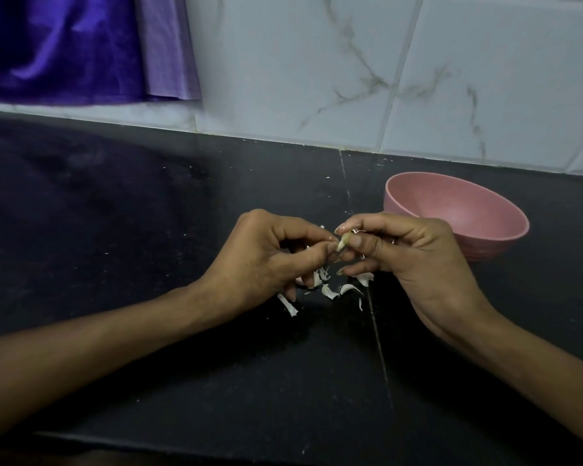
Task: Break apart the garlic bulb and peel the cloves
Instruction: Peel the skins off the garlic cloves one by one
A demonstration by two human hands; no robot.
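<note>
**Dim, soft light and a bent wide-angle view**

We see a dim, bluish scene; the tiled wall (pixel 418 79) at 1 o'clock is brightest. The black counter (pixel 115 230) swallows detail. Lines bow towards the edges, and the forearms at 6 o'clock look soft.

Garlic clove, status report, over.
Left hand and right hand both pinch the garlic clove, above the counter. Peel scraps lie beneath. Pink bowl just behind right hand. Nothing in the way.
</note>
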